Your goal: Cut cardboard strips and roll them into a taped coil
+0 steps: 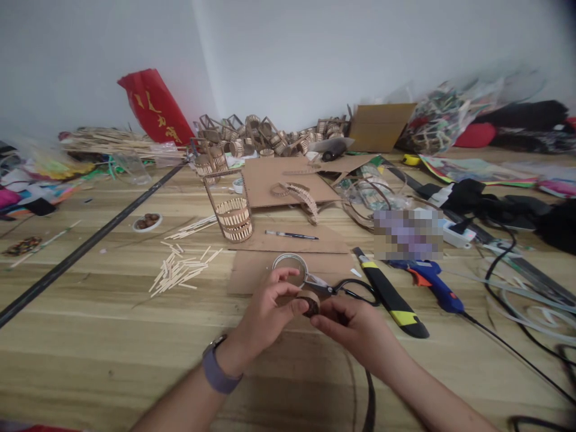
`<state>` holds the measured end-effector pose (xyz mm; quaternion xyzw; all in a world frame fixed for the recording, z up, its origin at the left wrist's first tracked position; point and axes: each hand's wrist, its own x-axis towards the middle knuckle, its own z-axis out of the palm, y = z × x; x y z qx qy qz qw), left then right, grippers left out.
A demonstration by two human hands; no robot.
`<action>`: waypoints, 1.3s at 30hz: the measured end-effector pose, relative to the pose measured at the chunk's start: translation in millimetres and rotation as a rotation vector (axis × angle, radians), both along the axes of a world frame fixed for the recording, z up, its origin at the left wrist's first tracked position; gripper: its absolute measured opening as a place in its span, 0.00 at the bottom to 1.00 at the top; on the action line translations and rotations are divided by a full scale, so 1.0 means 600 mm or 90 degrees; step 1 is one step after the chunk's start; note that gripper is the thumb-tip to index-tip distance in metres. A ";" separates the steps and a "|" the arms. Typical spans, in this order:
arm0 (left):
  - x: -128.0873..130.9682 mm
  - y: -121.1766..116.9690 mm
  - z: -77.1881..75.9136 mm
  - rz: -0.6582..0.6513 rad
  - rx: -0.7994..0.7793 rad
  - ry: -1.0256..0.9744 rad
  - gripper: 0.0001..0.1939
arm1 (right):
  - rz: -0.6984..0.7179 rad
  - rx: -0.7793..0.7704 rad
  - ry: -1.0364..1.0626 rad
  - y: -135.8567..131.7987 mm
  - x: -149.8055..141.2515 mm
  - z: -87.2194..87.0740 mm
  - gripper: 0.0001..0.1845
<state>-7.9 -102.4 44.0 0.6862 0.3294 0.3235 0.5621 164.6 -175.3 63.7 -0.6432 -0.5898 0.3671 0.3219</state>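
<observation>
Between my two hands is a small round brown piece [311,305], dark on its side with a lighter band along the top. My left hand [270,303] pinches it between thumb and fingers, the other fingers raised. From the right, the closed fingertips of my right hand [353,327] grip its edge. A dark strip [369,399] hangs below my right forearm; its upper end is hidden. Just beyond my hands lie a tape ring [275,261] and scissors [360,290] on a cardboard sheet [247,273]. Right of them rests a black and yellow utility knife [389,294].
A blue glue gun [434,285] trails its cable at right. A slatted basket [234,219] with a tall handle stands behind loose sticks [180,273]. Also there: a pen [291,234], a bowl of brown nuts [147,222], curved cardboard strips [303,198], several small baskets [270,135].
</observation>
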 end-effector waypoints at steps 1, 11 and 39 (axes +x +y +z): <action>-0.001 0.001 0.001 -0.002 0.004 0.001 0.16 | 0.006 0.001 0.002 0.000 0.001 -0.001 0.15; -0.004 0.015 -0.004 0.019 -0.086 -0.051 0.20 | -0.017 -0.164 0.403 0.002 0.011 -0.011 0.23; -0.004 0.006 -0.007 -0.116 -0.010 -0.031 0.24 | 0.045 0.249 0.388 -0.004 0.032 -0.035 0.14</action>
